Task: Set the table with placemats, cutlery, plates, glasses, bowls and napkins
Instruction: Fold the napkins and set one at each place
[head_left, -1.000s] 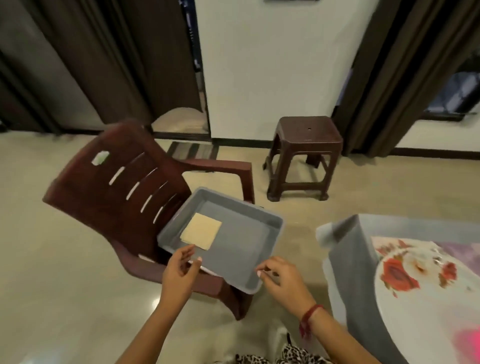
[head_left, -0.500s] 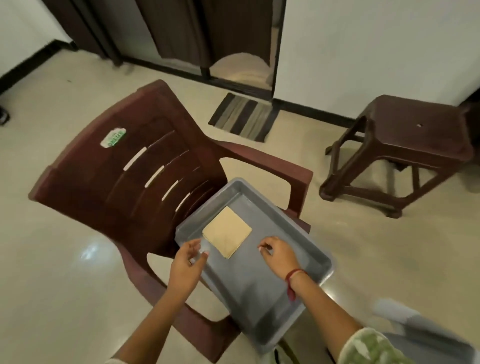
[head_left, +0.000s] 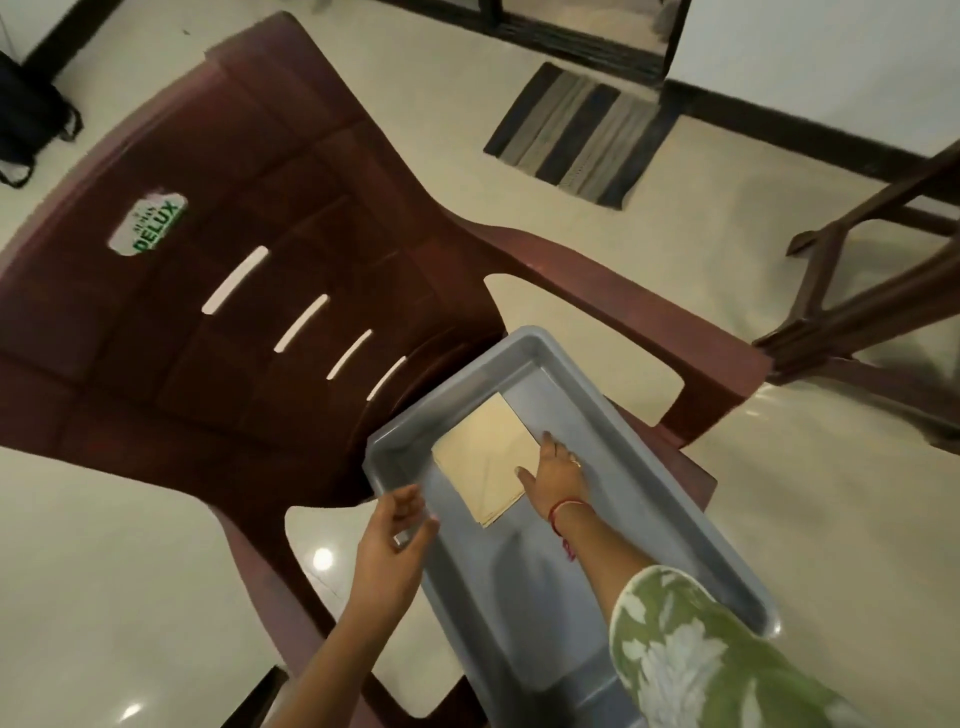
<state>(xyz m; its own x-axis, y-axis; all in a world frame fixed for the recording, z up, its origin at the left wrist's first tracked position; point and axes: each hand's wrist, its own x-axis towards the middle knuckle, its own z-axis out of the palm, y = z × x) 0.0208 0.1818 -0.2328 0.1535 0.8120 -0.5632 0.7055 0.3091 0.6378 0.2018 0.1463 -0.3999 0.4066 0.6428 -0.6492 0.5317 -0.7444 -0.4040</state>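
Inside the grey tray (head_left: 655, 470) on the chair (head_left: 249, 156), the right hand (head_left: 558, 470) is pressing napkins (head_left: 485, 452), fingers straight; the left hand (head_left: 387, 556) is gripping its rim.

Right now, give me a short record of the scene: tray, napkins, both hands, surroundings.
tray: grey, on the chair seat
napkins: beige folded stack, flat inside the tray
right hand: inside the tray, fingers touching the napkins' right edge
left hand: at the tray's left rim; grip unclear
chair: maroon plastic
floor: striped mat and brown stool beyond the chair
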